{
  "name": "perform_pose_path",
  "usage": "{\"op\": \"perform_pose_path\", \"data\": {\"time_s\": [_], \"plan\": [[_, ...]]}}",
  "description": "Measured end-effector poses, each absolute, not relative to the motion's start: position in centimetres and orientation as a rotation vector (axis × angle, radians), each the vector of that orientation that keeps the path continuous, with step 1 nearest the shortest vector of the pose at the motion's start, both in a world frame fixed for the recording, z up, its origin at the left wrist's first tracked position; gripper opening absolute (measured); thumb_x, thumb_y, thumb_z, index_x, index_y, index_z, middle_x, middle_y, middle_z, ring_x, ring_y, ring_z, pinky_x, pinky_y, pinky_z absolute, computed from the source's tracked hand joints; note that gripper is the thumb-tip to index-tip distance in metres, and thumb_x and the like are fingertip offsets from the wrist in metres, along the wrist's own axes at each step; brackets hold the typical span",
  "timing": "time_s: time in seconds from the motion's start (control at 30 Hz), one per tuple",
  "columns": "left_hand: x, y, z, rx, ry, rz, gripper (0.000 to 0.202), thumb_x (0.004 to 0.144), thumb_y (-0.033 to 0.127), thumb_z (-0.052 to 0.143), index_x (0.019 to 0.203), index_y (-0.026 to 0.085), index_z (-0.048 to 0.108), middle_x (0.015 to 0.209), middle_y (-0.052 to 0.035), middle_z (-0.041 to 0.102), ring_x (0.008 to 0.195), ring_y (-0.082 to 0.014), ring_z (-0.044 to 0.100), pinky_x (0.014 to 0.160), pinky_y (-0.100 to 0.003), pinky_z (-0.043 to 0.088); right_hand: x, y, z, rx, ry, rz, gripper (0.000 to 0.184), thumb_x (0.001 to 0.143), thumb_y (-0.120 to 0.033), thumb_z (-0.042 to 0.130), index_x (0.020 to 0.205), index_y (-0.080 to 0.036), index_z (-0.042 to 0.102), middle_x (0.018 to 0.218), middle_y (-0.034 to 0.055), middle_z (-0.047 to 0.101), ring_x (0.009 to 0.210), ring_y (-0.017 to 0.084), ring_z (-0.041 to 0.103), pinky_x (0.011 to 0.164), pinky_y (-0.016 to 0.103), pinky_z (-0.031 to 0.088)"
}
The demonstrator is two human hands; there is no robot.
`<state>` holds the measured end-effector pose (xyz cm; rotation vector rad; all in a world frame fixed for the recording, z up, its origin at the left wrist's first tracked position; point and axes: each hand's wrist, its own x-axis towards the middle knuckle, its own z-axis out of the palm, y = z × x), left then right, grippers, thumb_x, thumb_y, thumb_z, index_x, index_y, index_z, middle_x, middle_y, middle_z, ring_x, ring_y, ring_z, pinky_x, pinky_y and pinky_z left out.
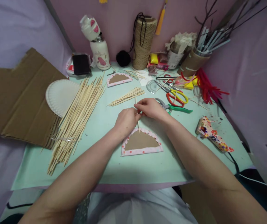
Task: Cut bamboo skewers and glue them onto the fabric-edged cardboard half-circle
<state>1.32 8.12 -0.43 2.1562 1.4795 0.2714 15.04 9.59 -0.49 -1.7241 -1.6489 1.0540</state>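
Both my hands meet over the middle of the table on one thin wooden stick (138, 125). My left hand (127, 119) is closed around it with the fingers curled. From the right, my right hand (150, 107) pinches the same stick a little higher. The stick's lower end lies over the top edge of a half-round cardboard piece (142, 140) with a pink patterned fabric border. Behind my hands rests a small pile of sticks (127, 96). Farther back is a second half-round piece (119, 78) with the same kind of border.
A large bundle of sticks (77, 119) lies left, by a white paper plate (60, 96) and cardboard (23, 102). On the right are green-handled pliers (180, 109), scissors (175, 98) and a floral glue gun (214, 133). A twine cone (145, 43) and bottle (100, 53) stand behind.
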Motion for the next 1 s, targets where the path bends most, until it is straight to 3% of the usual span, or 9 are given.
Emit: {"op": "perform_pose_path", "data": {"time_s": [0.3,0.67,0.8,0.9,1.0], "plan": [[1.3,8.1,0.2,2.074,1.466,0.271,0.03,0.084,0.037,0.053,0.06,0.019,0.057,0.053,-0.0035,0.06,0.062,-0.0195,0.059,0.062,-0.029,0.038,15.1,9.7,-1.1,-1.653,-1.548,1.14,0.012,0.065,-0.025,0.066,0.072,-0.015,0.064,0.063,-0.0007,0.062,0.057,0.01,0.051,0.051,0.022,0.036],[0.6,8.5,0.2,2.013,1.346,0.205,0.022,0.083,0.032,0.05,0.065,0.02,0.056,0.056,-0.0016,0.06,0.059,-0.0169,0.058,0.06,-0.028,0.039,15.1,9.7,-1.5,-1.599,-1.551,1.147,0.008,0.066,-0.023,0.063,0.068,-0.017,0.059,0.057,-0.0032,0.057,0.052,0.009,0.047,0.051,0.022,0.035],[0.0,7.4,0.9,2.033,1.411,0.204,0.019,0.082,0.038,0.054,0.083,0.019,0.059,0.077,-0.0057,0.066,0.074,-0.0203,0.06,0.063,-0.029,0.04,15.2,9.7,-1.7,-1.598,-1.594,1.108,0.01,0.066,-0.025,0.063,0.071,-0.017,0.06,0.057,-0.0039,0.056,0.052,0.009,0.045,0.051,0.022,0.034],[-1.3,5.6,1.5,2.047,1.398,0.193,0.038,0.077,0.044,0.061,0.104,0.02,0.053,0.095,-0.0071,0.063,0.084,-0.0225,0.059,0.067,-0.03,0.042,15.2,9.6,-1.7,-1.603,-1.616,1.092,0.012,0.067,-0.026,0.063,0.074,-0.017,0.061,0.057,-0.0042,0.056,0.053,0.009,0.045,0.052,0.023,0.034],[-2.6,4.0,1.6,2.092,1.231,0.165,0.056,0.066,0.051,0.07,0.109,0.02,0.05,0.109,-0.0078,0.056,0.098,-0.0247,0.055,0.078,-0.033,0.044,15.2,9.5,-1.4,-1.629,-1.624,1.084,0.011,0.067,-0.026,0.063,0.074,-0.016,0.061,0.057,-0.0042,0.056,0.054,0.01,0.046,0.053,0.022,0.034]]}}
